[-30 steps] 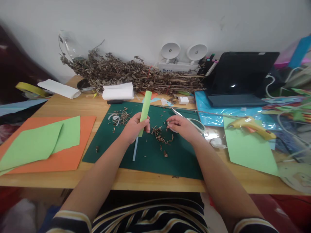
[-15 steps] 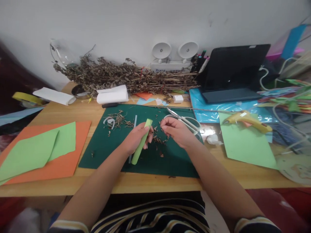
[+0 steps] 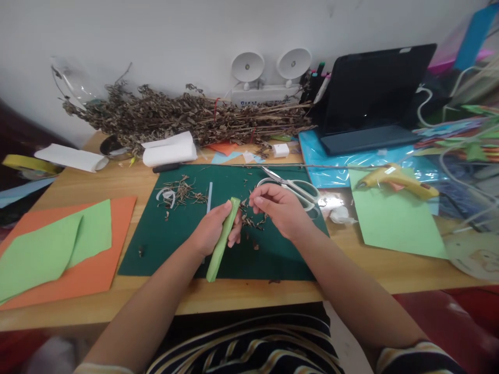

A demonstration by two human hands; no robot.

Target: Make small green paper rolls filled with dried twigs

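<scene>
A narrow folded strip of light green paper (image 3: 220,248) is pinched in my left hand (image 3: 212,228), thumb on top near its upper end. My right hand (image 3: 280,206) hovers to the right of it with thumb and fingertips brought together; whatever they hold, if anything, is too small to make out. Beyond my right hand, scissors (image 3: 300,189) with white handles lie on the green cutting mat (image 3: 163,254). Dry leaf crumbs (image 3: 252,223) are scattered between my hands. Left of them rest a pale glue stick (image 3: 209,196), partly hidden by my hand, and a heap of dry stalks (image 3: 186,192).
Behind the mat lie a bundle of dried plants (image 3: 167,117) and a paper roll (image 3: 170,149). At right are a tablet (image 3: 380,93), a yellow glue gun (image 3: 397,182) and a green sheet (image 3: 401,228). Orange paper (image 3: 120,218) with green sheets is at left.
My view has shifted slightly. My right hand has come a little closer to the left one, and the green strip's upper end now sits lower, near my left thumb.
</scene>
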